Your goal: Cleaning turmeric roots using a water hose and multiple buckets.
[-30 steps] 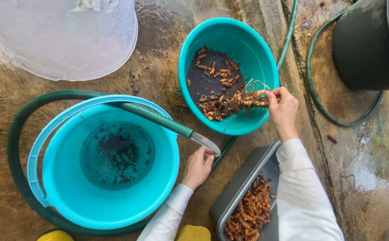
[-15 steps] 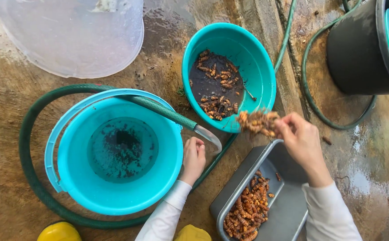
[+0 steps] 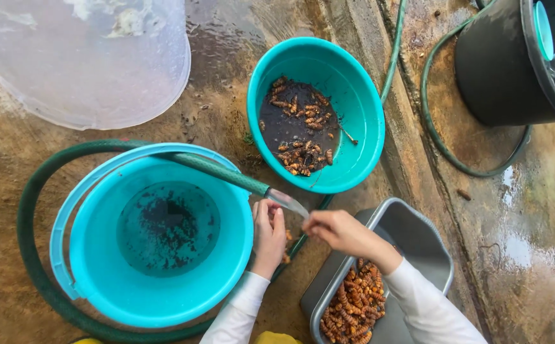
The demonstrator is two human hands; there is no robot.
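I am pinching what look like grubs in my right hand (image 3: 338, 230) under the hose stream (image 3: 288, 202) (rinsing them), my left hand (image 3: 268, 234) cupping loosely beneath to catch strays.

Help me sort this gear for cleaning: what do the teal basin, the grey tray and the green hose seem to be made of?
Basin: likely plastic, smooth and glossy, uniform teal with a thin moulded rim.
Tray: looks like metal, dull grey with a soft sheen and a rolled rim, though grey plastic can't be ruled out.
Hose: probably flexible rubber or vinyl, matte green, since it curves in a loop round the bucket.
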